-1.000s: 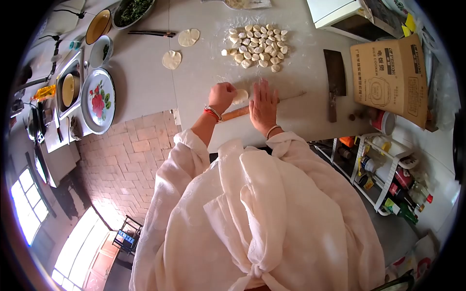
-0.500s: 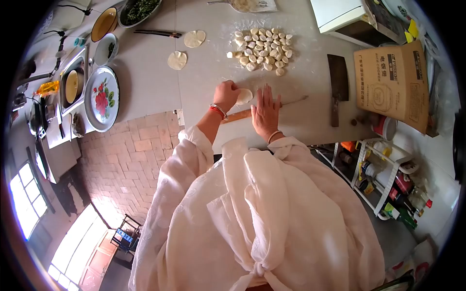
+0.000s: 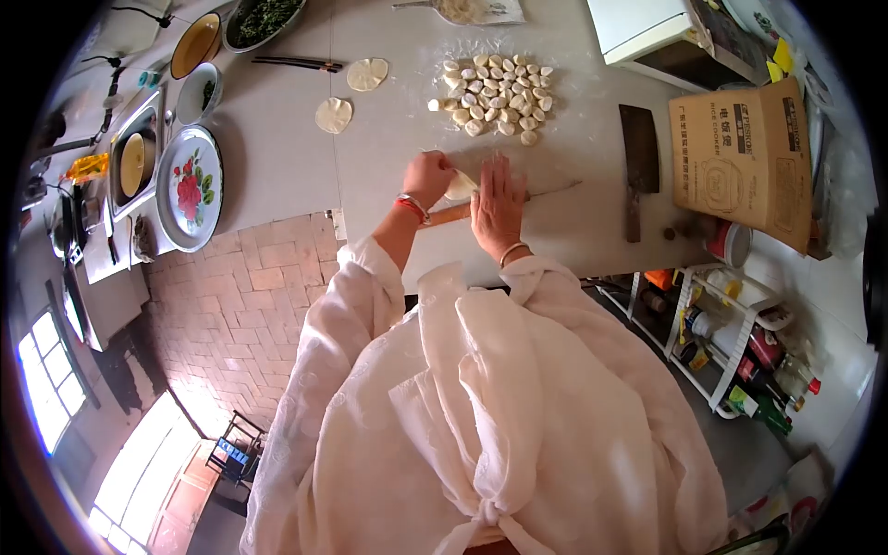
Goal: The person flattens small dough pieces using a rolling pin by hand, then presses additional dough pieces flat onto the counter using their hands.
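Note:
My left hand (image 3: 429, 179) pinches the edge of a round dough wrapper (image 3: 460, 185) lying on the table. Flat over the wooden rolling pin (image 3: 450, 215) rests my right hand (image 3: 498, 204), its fingers stretched out and its fingertips beyond the pin. The pin's thin end shows to the right of that hand. Two rolled wrappers, one (image 3: 367, 74) above the other (image 3: 334, 115), lie at the upper left. Small floured dough pieces (image 3: 499, 92) are spread in a cluster beyond my hands.
A cleaver (image 3: 639, 148) and a cardboard box (image 3: 740, 157) are on the right. To the left are a flowered tray (image 3: 189, 189), chopsticks (image 3: 298, 64), a white bowl (image 3: 198, 93) and a bowl of chopped greens (image 3: 257, 20). A bottle rack (image 3: 731, 342) stands below right.
My right hand has shifted slightly left, nearer to the wrapper. My left hand keeps its pinch on the wrapper's edge. The whole view has also shifted a little.

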`<act>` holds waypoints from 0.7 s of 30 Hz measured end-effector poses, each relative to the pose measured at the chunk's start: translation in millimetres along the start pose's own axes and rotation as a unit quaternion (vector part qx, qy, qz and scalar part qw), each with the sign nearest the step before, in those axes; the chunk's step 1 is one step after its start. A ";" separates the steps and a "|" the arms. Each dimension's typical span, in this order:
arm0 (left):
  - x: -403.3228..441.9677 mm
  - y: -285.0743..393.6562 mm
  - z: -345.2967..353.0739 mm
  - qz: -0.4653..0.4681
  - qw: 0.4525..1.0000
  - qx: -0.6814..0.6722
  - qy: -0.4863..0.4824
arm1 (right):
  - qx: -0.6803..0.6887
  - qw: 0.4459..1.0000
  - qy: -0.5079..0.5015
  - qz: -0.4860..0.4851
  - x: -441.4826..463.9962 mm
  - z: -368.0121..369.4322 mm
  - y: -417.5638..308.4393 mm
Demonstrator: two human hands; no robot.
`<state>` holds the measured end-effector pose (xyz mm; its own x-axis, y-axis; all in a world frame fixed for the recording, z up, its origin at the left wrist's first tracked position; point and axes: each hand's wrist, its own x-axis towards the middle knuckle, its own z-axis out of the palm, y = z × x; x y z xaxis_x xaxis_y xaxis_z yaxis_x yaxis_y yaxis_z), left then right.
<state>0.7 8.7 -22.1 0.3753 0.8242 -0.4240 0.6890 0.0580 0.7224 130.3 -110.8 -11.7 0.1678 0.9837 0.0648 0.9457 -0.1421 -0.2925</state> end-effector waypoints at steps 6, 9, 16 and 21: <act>-3.6 11.7 -2.7 -0.003 0.999 0.011 -0.032 | -0.021 0.999 0.015 0.032 57.6 11.0 -3.4; 5.0 20.1 -2.4 0.032 0.999 0.019 0.005 | -0.046 0.997 0.048 0.028 66.9 6.1 -7.2; 14.6 -18.6 -6.3 0.016 0.998 -0.059 -0.025 | -0.009 0.999 -0.043 0.015 -21.5 -6.0 -2.1; -9.1 -0.3 -1.4 0.028 0.999 -0.008 -0.027 | 0.006 0.999 -0.003 0.034 37.7 13.3 -3.4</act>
<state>-3.8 2.0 -17.7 0.4461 0.7944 -0.4121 0.6569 0.0221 0.7536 129.7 -71.8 -20.9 0.2299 0.9724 0.0391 0.9286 -0.2072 -0.3080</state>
